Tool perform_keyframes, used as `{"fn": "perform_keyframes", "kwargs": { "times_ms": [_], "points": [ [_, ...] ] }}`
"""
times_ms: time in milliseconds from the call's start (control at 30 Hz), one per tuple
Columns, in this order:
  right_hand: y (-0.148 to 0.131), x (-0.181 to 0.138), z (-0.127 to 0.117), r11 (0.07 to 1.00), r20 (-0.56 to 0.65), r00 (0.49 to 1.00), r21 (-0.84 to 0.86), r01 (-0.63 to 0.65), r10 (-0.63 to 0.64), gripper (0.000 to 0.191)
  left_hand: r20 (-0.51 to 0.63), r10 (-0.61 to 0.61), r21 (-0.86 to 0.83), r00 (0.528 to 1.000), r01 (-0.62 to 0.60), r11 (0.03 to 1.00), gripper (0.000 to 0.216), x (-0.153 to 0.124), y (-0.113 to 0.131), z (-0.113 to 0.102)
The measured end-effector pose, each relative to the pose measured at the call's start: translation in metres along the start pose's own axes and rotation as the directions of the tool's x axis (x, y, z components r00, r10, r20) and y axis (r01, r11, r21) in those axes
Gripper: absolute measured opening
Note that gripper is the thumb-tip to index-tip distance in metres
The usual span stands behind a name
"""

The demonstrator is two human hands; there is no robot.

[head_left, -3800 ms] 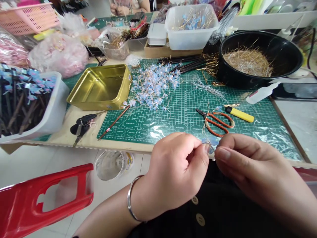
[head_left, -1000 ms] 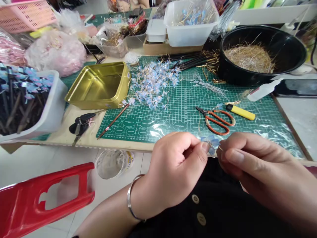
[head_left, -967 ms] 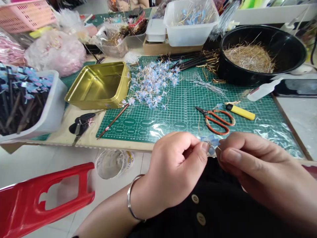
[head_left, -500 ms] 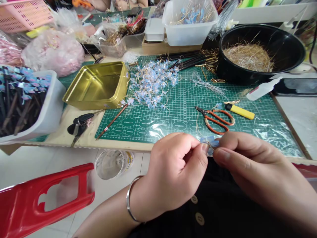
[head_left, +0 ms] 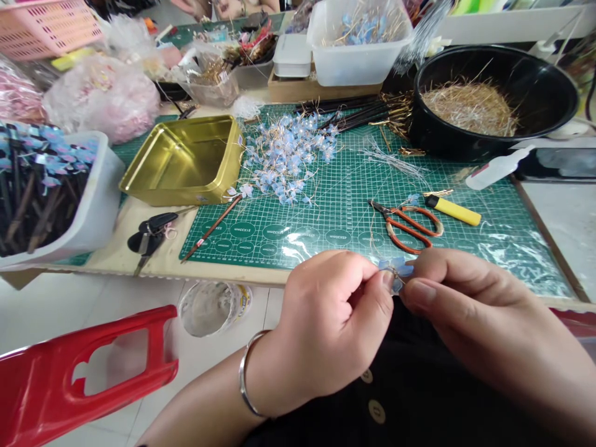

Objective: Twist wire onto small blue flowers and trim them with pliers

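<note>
Between my two hands, just over the table's front edge, is a small blue flower (head_left: 395, 268) with thin gold wire. My left hand (head_left: 338, 316) pinches its left side between thumb and forefinger. The thumb and forefinger of my right hand (head_left: 459, 298) close on its right side. Beyond my hands, orange-handled scissors (head_left: 412, 226) lie on the green cutting mat (head_left: 326, 217), with a yellow lighter (head_left: 454, 210) beside them. A loose pile of blue wired flowers (head_left: 291, 155) covers the mat's upper middle. The wire's ends are partly hidden by my fingers.
A gold tin (head_left: 184, 161) stands left of the flower pile. Further left is a white bin (head_left: 100, 192) of dark stems. A black basin (head_left: 493, 93) with cut wire is at back right, near a white bottle (head_left: 498, 169). A red stool (head_left: 41, 385) stands below.
My hands keep the same pinch on the blue flower, with hardly any movement. At the far edge, another person's hand and the orange item near it have shifted.
</note>
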State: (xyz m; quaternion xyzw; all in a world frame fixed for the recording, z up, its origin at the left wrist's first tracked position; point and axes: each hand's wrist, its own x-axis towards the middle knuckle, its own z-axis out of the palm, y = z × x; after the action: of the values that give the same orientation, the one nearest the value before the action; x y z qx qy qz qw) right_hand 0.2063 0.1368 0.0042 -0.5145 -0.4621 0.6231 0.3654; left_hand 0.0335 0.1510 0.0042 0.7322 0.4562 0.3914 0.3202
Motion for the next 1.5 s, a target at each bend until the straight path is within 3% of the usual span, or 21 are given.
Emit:
{"fn": "perform_keyframes", "kwargs": {
  "times_ms": [533, 967, 1367, 1500],
  "points": [
    [0.0025, 0.0015, -0.0007, 0.999, -0.011, 1.0, 0.042, -0.004, 0.005, 0.035, -0.038, 0.117, 0.098, 0.992, -0.113, 0.989, 0.024, -0.003, -0.0021, 0.0039],
    [-0.0019, 0.0015, -0.0009, 0.999, 0.022, 0.999, 0.031, -0.027, 0.026, 0.037, -0.042, 0.141, 0.139, 0.989, -0.134, 0.981, 0.022, -0.002, -0.0013, 0.0044],
    [-0.0004, 0.0024, 0.0003, 0.998, 0.006, 1.0, 0.06, 0.022, -0.023, 0.034, -0.039, 0.347, 0.356, 0.937, -0.312, 0.881, 0.022, -0.0023, -0.0048, 0.0068],
    [-0.0024, 0.0038, -0.0001, 0.998, -0.003, 0.999, 0.019, 0.052, -0.052, 0.029, -0.081, 0.309, 0.312, 0.948, -0.27, 0.911, 0.018, -0.0018, -0.0042, 0.0065]
  ]
}}
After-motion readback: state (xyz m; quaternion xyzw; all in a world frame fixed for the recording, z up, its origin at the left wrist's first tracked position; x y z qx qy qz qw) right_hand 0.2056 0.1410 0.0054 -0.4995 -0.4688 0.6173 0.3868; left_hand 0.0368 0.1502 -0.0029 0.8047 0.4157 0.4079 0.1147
